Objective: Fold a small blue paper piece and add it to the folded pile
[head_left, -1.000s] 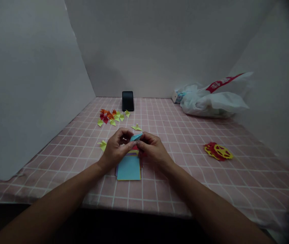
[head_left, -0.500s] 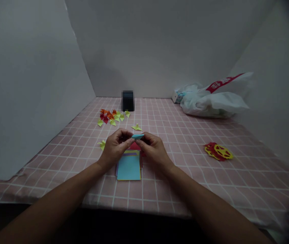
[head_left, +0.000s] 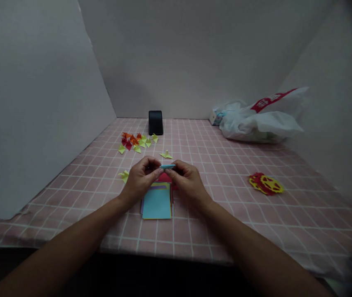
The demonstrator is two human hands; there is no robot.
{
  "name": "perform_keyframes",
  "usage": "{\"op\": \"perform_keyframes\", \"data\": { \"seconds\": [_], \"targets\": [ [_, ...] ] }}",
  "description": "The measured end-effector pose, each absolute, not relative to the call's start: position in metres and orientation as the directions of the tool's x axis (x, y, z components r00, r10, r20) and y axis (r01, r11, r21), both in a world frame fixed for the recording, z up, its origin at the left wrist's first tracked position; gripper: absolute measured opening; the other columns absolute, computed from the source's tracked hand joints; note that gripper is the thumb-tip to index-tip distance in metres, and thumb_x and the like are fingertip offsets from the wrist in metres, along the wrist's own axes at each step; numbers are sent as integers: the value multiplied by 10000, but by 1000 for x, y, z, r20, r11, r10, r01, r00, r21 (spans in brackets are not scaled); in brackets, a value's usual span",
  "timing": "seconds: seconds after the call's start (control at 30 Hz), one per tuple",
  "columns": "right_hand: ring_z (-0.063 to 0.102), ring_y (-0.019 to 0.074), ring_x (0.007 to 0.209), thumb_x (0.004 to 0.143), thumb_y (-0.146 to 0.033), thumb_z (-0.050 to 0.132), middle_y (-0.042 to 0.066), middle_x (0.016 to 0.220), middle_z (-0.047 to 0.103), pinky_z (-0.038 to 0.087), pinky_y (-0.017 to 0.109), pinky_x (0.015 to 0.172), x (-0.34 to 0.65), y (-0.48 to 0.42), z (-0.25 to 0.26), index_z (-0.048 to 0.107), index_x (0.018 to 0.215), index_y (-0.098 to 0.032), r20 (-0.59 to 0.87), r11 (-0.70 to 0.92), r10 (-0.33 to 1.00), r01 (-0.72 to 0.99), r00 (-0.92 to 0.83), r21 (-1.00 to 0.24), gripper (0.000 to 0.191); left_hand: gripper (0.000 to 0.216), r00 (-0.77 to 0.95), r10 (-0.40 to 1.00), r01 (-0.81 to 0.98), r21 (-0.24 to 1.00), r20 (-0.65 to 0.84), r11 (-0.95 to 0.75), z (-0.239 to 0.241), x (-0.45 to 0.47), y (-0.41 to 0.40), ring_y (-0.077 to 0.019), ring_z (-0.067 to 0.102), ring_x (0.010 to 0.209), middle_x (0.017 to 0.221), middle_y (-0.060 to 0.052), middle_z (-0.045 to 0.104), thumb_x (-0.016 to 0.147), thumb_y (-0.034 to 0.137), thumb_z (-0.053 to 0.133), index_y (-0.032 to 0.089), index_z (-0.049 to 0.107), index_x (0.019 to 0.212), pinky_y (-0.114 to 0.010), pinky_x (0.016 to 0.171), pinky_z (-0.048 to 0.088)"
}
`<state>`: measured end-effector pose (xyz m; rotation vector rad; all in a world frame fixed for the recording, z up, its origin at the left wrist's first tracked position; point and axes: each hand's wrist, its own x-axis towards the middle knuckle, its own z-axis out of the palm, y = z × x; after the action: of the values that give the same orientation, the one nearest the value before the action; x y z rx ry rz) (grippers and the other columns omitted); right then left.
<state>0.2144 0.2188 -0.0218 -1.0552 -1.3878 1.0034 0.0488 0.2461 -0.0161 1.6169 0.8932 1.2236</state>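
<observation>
My left hand and my right hand meet over the middle of the table, both pinching a small folded blue paper between their fingertips. The paper lies nearly flat, edge-on to me. Just below the hands a stack of coloured paper sheets rests on the table, blue on top, with red, yellow and purple edges showing. A small yellow-green folded piece lies beside my left hand, and another sits just beyond the hands.
A cluster of several orange, red and yellow-green folded pieces lies at the back left. A black phone stands against the back wall. A white plastic bag sits back right. A red and yellow paper cutout lies on the pink checked tablecloth at right.
The blue paper, tilted upward a second ago, now lies flat between my fingertips. Both hands stay in the same place.
</observation>
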Motion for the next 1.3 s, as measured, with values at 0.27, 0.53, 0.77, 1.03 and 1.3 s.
{"op": "perform_keyframes", "data": {
  "seconds": [0.27,0.53,0.77,1.03,1.3],
  "targets": [
    [500,137,645,825,-311,660,-4,693,556,414,258,560,215,219,-19,610,707,-208,261,264,964,68,-44,-962,165,229,276,926,-19,965,256,-261,-14,49,246,-124,578,711,788,0,608,752,315,776,172,625,849,-249,669,471],
    [509,128,631,799,-311,670,-18,744,567,406,248,531,215,217,-16,610,954,-231,229,230,973,8,-25,-973,184,170,273,915,23,949,296,-314,-12,48,245,-131,581,700,758,2,616,766,288,755,178,632,804,-254,662,470],
    [536,142,721,802,-270,655,16,826,597,451,271,610,215,218,-14,625,845,-221,287,288,958,-18,11,-958,72,128,267,905,91,926,331,-366,-10,48,245,-134,577,720,792,-6,610,784,255,726,177,625,785,-258,669,464],
    [532,129,649,797,-295,644,-7,774,567,473,269,576,215,216,-12,577,816,-218,236,235,972,-30,-18,-971,104,116,266,899,104,917,347,-385,-10,48,245,-153,594,756,783,-10,616,782,250,720,182,626,779,-263,681,477],
    [512,134,680,809,-245,618,-7,745,560,435,273,606,217,216,-9,586,797,-208,295,295,955,35,21,-955,51,126,331,883,114,915,331,-386,-14,43,248,-150,633,771,863,-34,663,878,290,651,188,688,942,-275,715,493]
  ]
}}
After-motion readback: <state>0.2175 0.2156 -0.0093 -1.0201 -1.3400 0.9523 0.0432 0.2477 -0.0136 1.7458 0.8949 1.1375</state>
